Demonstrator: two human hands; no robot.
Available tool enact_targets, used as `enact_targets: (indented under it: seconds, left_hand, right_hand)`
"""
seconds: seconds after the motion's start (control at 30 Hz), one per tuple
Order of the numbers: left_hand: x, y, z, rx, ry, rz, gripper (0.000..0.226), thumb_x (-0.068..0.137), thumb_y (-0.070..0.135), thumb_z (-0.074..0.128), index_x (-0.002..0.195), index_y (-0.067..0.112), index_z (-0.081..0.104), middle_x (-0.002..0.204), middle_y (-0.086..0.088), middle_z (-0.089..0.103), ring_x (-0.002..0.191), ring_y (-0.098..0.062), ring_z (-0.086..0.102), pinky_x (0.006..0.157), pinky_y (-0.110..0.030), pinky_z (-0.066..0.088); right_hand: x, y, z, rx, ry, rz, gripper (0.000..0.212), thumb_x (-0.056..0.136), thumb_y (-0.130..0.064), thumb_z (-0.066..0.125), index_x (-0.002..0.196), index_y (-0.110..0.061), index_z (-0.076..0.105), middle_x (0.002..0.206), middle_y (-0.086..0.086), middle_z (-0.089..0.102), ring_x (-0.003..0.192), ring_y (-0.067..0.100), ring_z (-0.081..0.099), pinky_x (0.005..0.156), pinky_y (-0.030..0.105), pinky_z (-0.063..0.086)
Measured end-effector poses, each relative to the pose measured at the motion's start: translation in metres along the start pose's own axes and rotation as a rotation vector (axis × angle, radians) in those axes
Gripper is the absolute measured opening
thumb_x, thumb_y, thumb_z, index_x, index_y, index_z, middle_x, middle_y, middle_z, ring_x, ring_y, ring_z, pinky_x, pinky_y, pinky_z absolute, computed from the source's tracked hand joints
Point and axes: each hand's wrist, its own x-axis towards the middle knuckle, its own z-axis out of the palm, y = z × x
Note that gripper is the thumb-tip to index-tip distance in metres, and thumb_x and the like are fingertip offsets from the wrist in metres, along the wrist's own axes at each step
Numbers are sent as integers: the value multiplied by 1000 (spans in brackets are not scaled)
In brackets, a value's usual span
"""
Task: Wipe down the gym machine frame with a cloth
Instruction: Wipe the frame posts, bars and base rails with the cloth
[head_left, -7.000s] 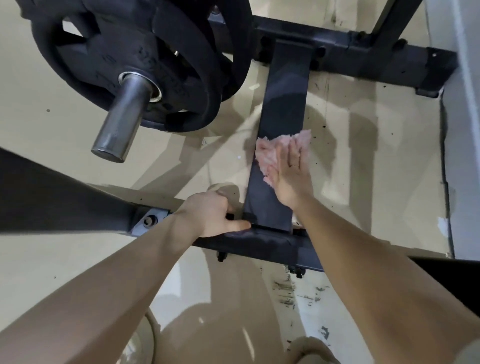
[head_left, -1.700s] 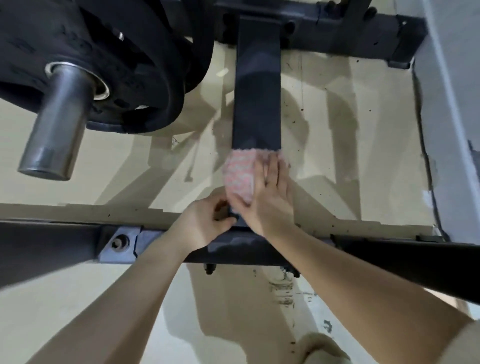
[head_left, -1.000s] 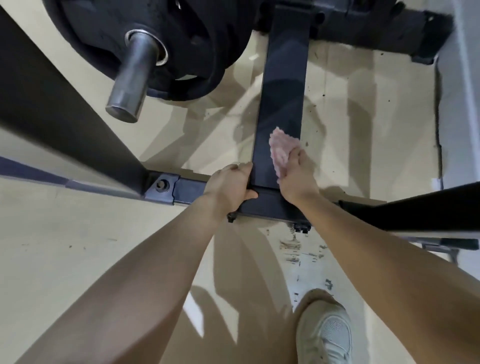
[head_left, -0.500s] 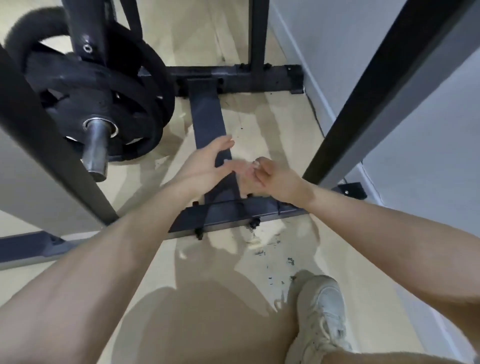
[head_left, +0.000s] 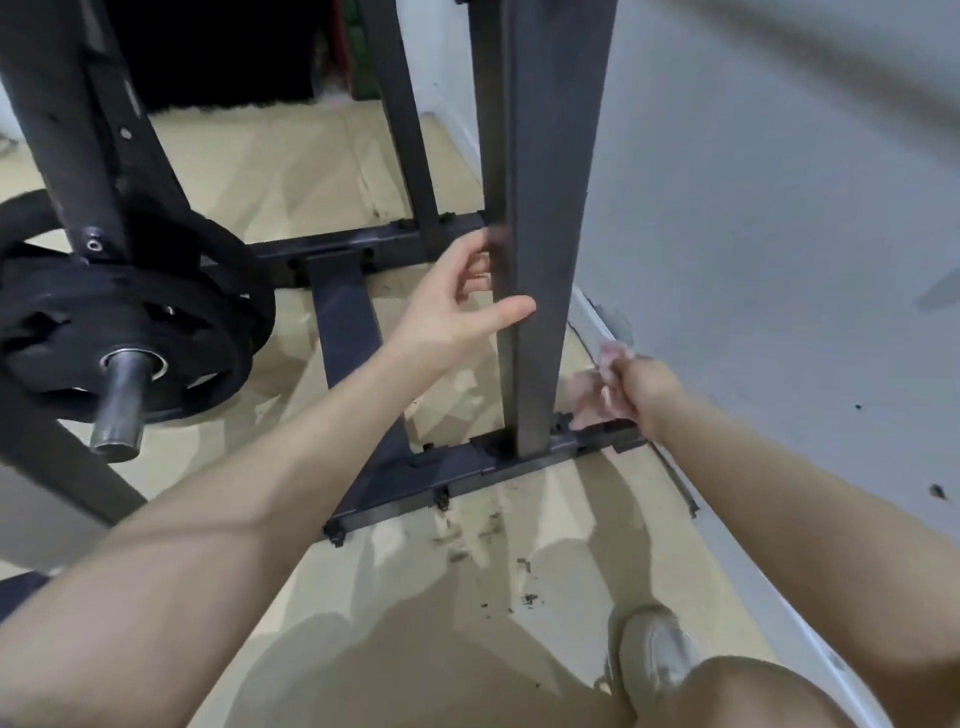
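Cloth (head_left: 597, 387) bunched in clenched right hand (head_left: 636, 387), centre-right of frame, right of upright post (head_left: 540, 260). Left hand (head_left: 457, 306) fingers loose, thumb touching post's left face. Weight plates (head_left: 119, 332) at left.

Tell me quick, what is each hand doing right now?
Left hand: open, fingers and thumb reaching around the upright post, not clearly gripping it.
Right hand: closed, holding the bunched pink cloth.
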Motion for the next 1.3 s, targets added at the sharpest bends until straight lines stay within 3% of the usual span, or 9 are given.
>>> enact_targets:
  seconds: [0.17,0.27,0.4,0.6,0.8,0.9,1.03,1.2,1.3]
  left_hand:
    - [1,18,-1,-39,-6,-81,51,77,-1,71,123,14,55,106,0,66,90,-10,62,84,-19,51]
    - [1,36,-6,22,-68,-202,48,76,-1,73,118,19,58,111,2,67,97,-6,64,80,-12,47]
    - [1,64,-18,367,-89,-465,57,71,38,79,123,26,60,122,8,63,114,-13,56,99,-30,44]
    - [-10,162,-47,669,-337,-781,71,90,34,60,148,12,24,148,-4,37,136,-21,35,103,-19,25]
    - [-26,290,-80,772,-170,-590,45,96,33,50,138,18,45,125,0,62,116,-19,55,97,-23,38]
    - [-24,360,-91,740,-140,-582,32,95,29,51,124,17,59,117,1,65,108,-17,59,91,-19,40]
    - [-26,444,-94,719,-355,-530,25,92,31,49,98,17,69,88,7,67,82,-16,59,84,-31,48]
    - [-2,527,-89,857,-267,-73,34,86,36,43,100,21,71,73,6,63,65,-17,59,59,-27,50]
    - [31,551,-110,1130,-161,229,32,88,29,47,108,15,68,92,-3,69,82,-23,65,70,-33,55]
  right_hand:
    - [-9,-13,31,-124,-356,-126,36,105,-31,33,81,-19,58,46,-7,48,49,13,37,55,25,27]
    - [-41,-57,37,-73,-555,-134,38,105,-34,30,106,-21,66,63,-7,67,60,7,61,68,25,42]
    - [-95,-122,32,-50,-588,-117,60,106,-30,26,68,-15,70,48,-3,57,63,9,60,76,26,43]
    - [-176,-225,30,-94,-386,105,29,105,-20,35,83,-8,50,57,2,63,37,5,41,40,17,33]
    - [-247,-310,36,-119,-382,-49,25,99,-35,44,102,-19,63,99,8,63,51,10,46,43,25,33]
    - [-297,-361,33,-139,-559,-144,17,84,-29,50,81,-17,62,82,5,61,48,10,32,48,28,15]
    - [-330,-424,25,-290,-549,-202,24,101,-18,43,79,-22,51,54,-11,56,36,-4,48,35,12,37]
    - [-343,-467,21,-486,-544,-187,28,102,-11,41,76,-21,48,69,-2,48,32,-6,47,33,10,36]
    - [-334,-463,24,-502,-422,-174,9,98,-7,45,101,-14,51,75,1,47,45,1,50,36,13,40]
